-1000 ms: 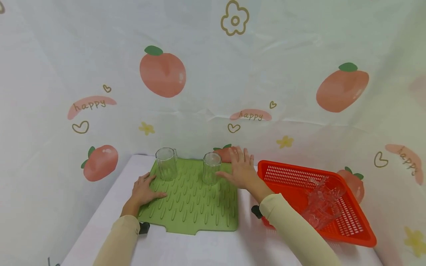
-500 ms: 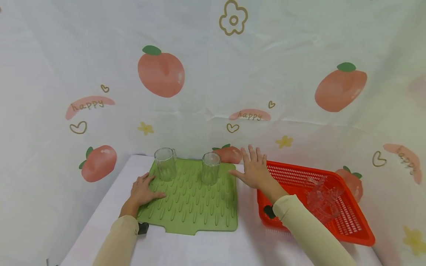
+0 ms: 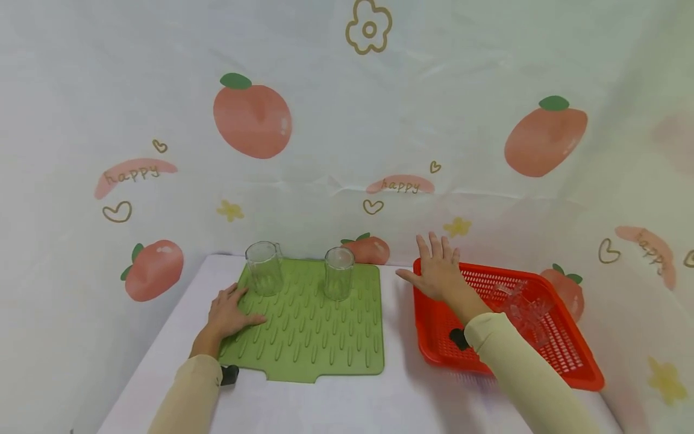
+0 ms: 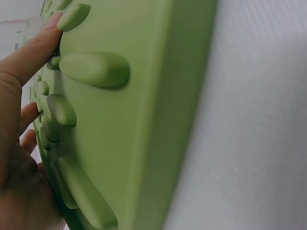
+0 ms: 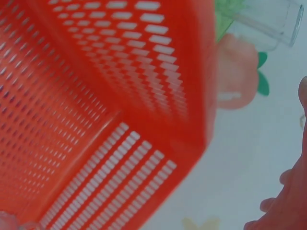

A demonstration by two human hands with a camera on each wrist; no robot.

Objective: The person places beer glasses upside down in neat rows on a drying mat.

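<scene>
On the left edge of a green ridged drying mat [image 3: 303, 337] rests my left hand [image 3: 226, 314], thumb stretched across the ridges; the left wrist view shows that thumb [image 4: 36, 52] touching the mat. Two clear glass mugs stand upright toward the back of the mat: a wider mug [image 3: 264, 269] with its handle at the back right, and a narrower mug [image 3: 338, 274]. My right hand [image 3: 438, 274], fingers spread and holding nothing, hovers over the left back corner of a red plastic basket [image 3: 450, 355]. Clear glassware [image 3: 526, 310] lies in the basket's right part, partly hidden by my sleeve.
The basket's perforated wall [image 5: 158, 52] rises close to the right wrist camera. A white cloth [image 3: 325, 150] printed with peaches hangs directly behind the mat and basket. The white tabletop [image 3: 358, 404] extends in front of both.
My right hand has moved right, away from the narrower mug, and is now over the basket's edge. My left hand stays on the mat. The head view has shifted slightly.
</scene>
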